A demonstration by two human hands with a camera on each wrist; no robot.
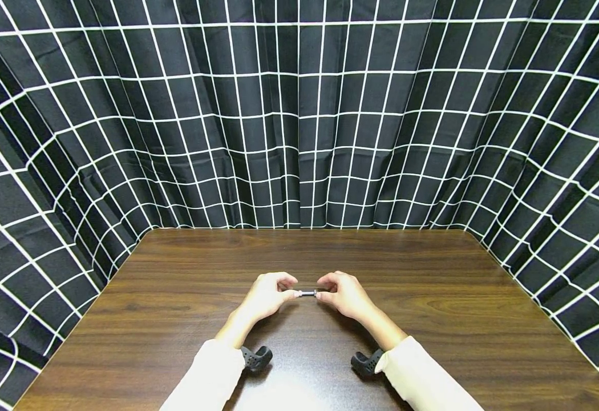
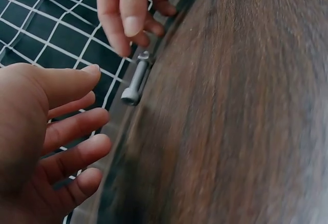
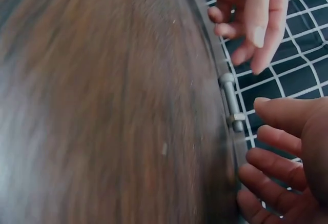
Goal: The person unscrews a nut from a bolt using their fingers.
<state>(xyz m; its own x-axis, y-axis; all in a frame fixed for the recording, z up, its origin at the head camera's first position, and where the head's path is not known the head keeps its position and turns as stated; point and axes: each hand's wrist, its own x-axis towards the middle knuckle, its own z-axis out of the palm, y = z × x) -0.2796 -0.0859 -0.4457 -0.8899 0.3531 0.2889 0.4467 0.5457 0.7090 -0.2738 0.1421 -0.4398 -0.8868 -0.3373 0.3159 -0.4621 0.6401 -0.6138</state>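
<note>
Two hands about a bolt. We find the bolt (image 1: 307, 293) on the wooden table (image 1: 407, 262), lying crosswise between the left hand (image 1: 266, 295) and the right hand (image 1: 349, 297). Its bolt head (image 2: 130, 97) faces the left hand; its nut (image 3: 237, 117) faces the right. Neither hand has hold of it: thumbs and fingers stand apart, loosely bent.

For a sound hold, we judge it best to pinch the bolt head first between left thumb and forefinger, since a round shank (image 3: 231, 98) may roll at a one-sided touch. We then place the right fingertips on the sides of the nut, keeping both pinches in line with the shank; a skewed hold could make the nut bind. As only a short tip projects beyond the nut, we advise keeping it well supported.

The head view alone gives the full layout, including the gridded curtain (image 1: 299, 142) behind the table, but brings the thumbs so near the bolt's ends that we cannot rule out contact there. The wrist views show gaps at both ends. The left wrist view presents the bolt head closest, its end face too blurred to read; the right wrist view best separates nut, shank and projecting tip.
</note>
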